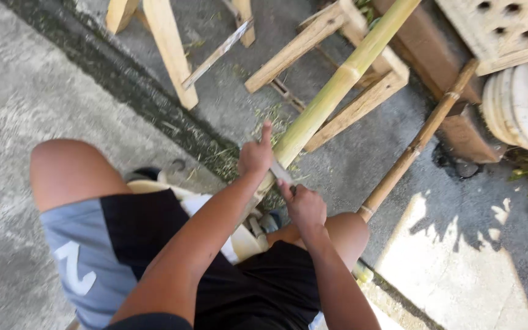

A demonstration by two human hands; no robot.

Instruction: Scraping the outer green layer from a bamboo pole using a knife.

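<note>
Gripping the green bamboo pole (331, 91) in our closed left hand (255, 155), we held a blade (281, 173) against it with our right hand (304, 206), fingers curled shut.

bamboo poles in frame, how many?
2. A green bamboo pole runs from the top edge down to the hands; a brown bamboo pole lies right of it, from the wooden block to the knee. More may be out of frame.

The green bamboo pole (337, 85) runs off the top edge, its lower end hidden behind the hands
</note>
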